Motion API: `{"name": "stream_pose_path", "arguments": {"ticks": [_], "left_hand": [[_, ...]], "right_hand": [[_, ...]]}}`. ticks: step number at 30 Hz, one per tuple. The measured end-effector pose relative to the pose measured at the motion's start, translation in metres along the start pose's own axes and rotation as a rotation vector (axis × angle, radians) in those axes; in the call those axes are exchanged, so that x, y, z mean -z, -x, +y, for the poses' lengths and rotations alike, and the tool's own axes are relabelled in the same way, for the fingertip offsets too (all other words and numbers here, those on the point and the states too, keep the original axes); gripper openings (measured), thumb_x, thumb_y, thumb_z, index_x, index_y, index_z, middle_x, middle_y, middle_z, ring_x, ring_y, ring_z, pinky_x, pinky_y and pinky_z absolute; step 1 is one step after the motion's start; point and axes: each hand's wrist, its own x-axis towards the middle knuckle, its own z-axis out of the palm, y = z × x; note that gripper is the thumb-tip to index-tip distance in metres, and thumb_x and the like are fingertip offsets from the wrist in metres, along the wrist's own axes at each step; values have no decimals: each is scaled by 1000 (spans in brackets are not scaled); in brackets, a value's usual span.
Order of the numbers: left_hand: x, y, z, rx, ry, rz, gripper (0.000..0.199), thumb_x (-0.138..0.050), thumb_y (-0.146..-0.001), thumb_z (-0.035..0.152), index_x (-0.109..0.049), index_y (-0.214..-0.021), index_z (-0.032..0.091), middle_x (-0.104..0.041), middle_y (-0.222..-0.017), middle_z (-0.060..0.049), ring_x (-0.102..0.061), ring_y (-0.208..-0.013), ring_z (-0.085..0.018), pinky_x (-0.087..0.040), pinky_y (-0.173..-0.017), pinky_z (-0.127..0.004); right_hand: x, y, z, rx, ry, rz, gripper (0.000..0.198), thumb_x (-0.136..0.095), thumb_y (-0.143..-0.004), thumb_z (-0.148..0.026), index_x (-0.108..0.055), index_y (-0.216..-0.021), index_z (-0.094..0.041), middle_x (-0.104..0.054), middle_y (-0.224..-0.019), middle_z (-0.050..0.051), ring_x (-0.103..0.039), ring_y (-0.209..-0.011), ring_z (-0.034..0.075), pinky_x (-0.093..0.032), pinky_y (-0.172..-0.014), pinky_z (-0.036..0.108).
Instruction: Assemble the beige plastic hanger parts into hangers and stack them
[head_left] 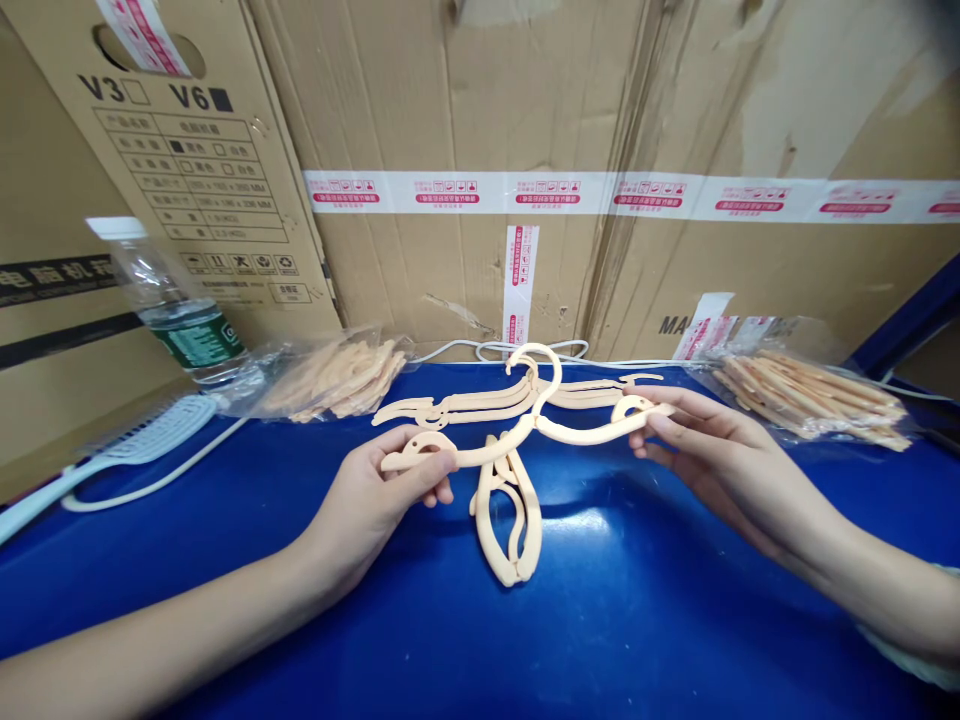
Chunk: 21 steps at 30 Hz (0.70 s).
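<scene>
A cream folding clothes hanger is held up between my hands, its arms spread and its hook upward. My left hand pinches the left arm end, thumb in front. At the other end, my right hand grips the right arm tip between thumb and fingers. Just below the held hanger, a folded hanger lies on the blue table. Behind it, spread hangers of the same colour lie on the table, partly hidden by the held one.
Plastic bags of folded hangers lie at the back left and back right. A water bottle and a pale blue hairbrush are at the left. A white cable runs along cardboard boxes at the back.
</scene>
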Motion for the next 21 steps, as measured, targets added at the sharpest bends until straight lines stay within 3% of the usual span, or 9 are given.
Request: {"name": "stream_pose_path", "arguments": {"ticks": [4, 10, 14, 17, 21], "left_hand": [[-3, 2, 1, 4, 37, -31, 19, -76, -79, 31, -66, -75, 16, -62, -63, 2, -55, -59, -9, -43, -56, -17], [-3, 4, -1, 2, 1, -77, 14, -74, -81, 28, -68, -76, 17, -62, -64, 3, -55, -62, -9, -44, -59, -16], [-3, 6, -4, -32, -8, -121, 18, -75, -80, 28, -68, -69, 15, -63, -71, 1, -57, -64, -9, -46, -59, -17], [-5, 6, -4, -26, 39, -133, 17, -76, -79, 29, -68, -74, 16, -66, -75, 1, -61, -65, -11, -49, -60, -19], [-8, 9, -1, 17, 45, -167, 14, -74, -82, 30, -68, -85, 17, -68, -71, 1, -64, -60, -10, -51, -58, -19]], "right_hand": [[-3, 2, 4, -69, -133, 10, 19, -71, -81, -25, -71, -100, -22, -67, -93, 4, -62, -77, 14, -56, -72, 27], [-1, 0, 6, 11, -135, 184, 16, -74, -78, -25, -62, -88, -24, -64, -79, -1, -61, -68, 13, -55, -62, 25], [-4, 1, 4, 29, -167, 200, 19, -77, -76, -25, -58, -81, -23, -65, -78, -1, -59, -64, 12, -55, -62, 25], [-10, 5, 2, 35, -113, 117, 20, -75, -79, -27, -56, -76, -22, -64, -78, -1, -61, -68, 13, -56, -67, 26], [-20, 16, -2, -33, 39, -146, 18, -74, -82, -33, -61, -79, -21, -68, -81, 1, -63, -74, 14, -56, -73, 27]]}}
